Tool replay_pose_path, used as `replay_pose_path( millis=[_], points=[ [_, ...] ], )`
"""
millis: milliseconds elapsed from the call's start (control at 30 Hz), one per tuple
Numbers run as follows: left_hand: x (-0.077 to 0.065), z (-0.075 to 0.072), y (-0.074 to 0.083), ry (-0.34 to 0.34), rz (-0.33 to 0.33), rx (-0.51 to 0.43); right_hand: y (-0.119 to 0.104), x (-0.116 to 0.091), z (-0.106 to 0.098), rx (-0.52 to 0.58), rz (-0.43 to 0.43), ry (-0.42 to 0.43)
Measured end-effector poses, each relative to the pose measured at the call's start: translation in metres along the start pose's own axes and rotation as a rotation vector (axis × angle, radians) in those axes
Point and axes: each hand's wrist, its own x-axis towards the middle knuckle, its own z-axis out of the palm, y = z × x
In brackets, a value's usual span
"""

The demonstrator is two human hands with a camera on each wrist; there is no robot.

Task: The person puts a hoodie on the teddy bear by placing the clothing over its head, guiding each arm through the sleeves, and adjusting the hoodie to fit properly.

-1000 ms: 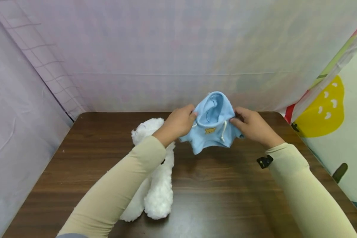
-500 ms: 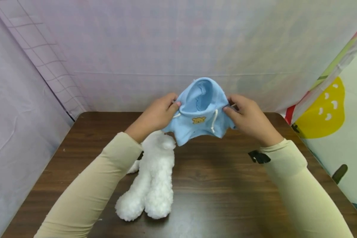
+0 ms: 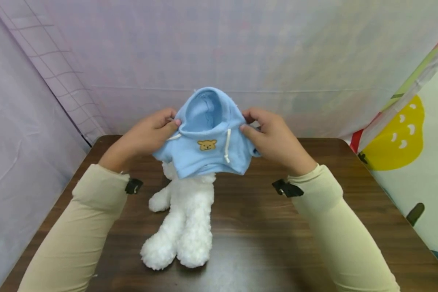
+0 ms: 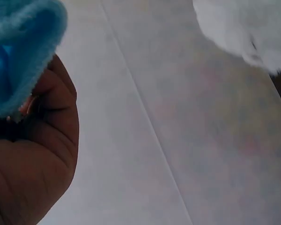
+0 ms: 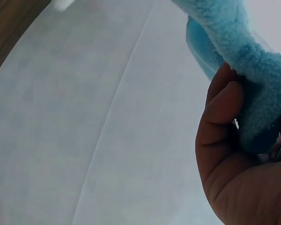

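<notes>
Here you pinch the blue hoodie (image 3: 211, 160) by both sides, left hand (image 3: 147, 134) and right hand (image 3: 273, 138), hiding the head end of the white plush (image 3: 190, 207), which lies nearer your left, legs running toward the desk's (image 3: 263, 239) near edge.

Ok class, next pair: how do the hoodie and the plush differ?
The hoodie is light blue; the plush is white.
The hoodie's outside looks smooth; the plush looks shaggy.
The left hand and right hand hold the hoodie up; the plush lies on the table.
Both look soft.
</notes>
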Motion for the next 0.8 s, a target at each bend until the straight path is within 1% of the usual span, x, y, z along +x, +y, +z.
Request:
replay_pose_path(
  millis=[67,133,200,267,300,400,433,533,567,633,667,733,800],
  points=[
    [-0.008,-0.009,-0.008,0.006,0.006,0.007,-0.006,0.004,0.01,0.028,-0.009,-0.029],
    [-0.015,-0.014,-0.018,0.006,0.015,0.005,-0.01,0.007,0.021,0.047,-0.009,-0.059],
    [-0.022,-0.016,-0.029,-0.004,0.021,-0.015,-0.014,0.009,0.031,0.064,0.0,-0.086],
    [-0.027,-0.018,-0.042,-0.017,0.036,-0.006,-0.017,0.011,0.041,0.07,0.006,-0.108],
    [-0.03,-0.019,-0.048,-0.024,0.034,-0.021,-0.018,0.012,0.046,0.067,0.002,-0.117],
    [-0.04,-0.022,-0.066,-0.032,0.031,-0.033,-0.024,0.013,0.058,0.054,-0.027,-0.138],
    [-0.043,-0.024,-0.072,-0.027,0.037,-0.029,-0.027,0.014,0.061,0.054,-0.039,-0.148],
    [-0.049,-0.029,-0.085,-0.011,0.041,-0.056,-0.036,0.016,0.07,0.064,-0.07,-0.169],
    [-0.051,-0.03,-0.089,-0.003,0.042,-0.049,-0.038,0.018,0.073,0.064,-0.076,-0.176],
    [-0.051,-0.029,-0.096,0.004,0.036,-0.048,-0.039,0.021,0.079,0.058,-0.078,-0.192],
    [-0.05,-0.027,-0.1,0.004,0.02,-0.049,-0.038,0.024,0.082,0.051,-0.071,-0.203],
    [-0.045,-0.019,-0.109,-0.002,-0.012,-0.064,-0.034,0.029,0.087,0.018,-0.053,-0.232],
    [-0.04,-0.006,-0.119,0.002,-0.071,-0.05,-0.028,0.034,0.091,-0.022,-0.017,-0.284]
  ],
)
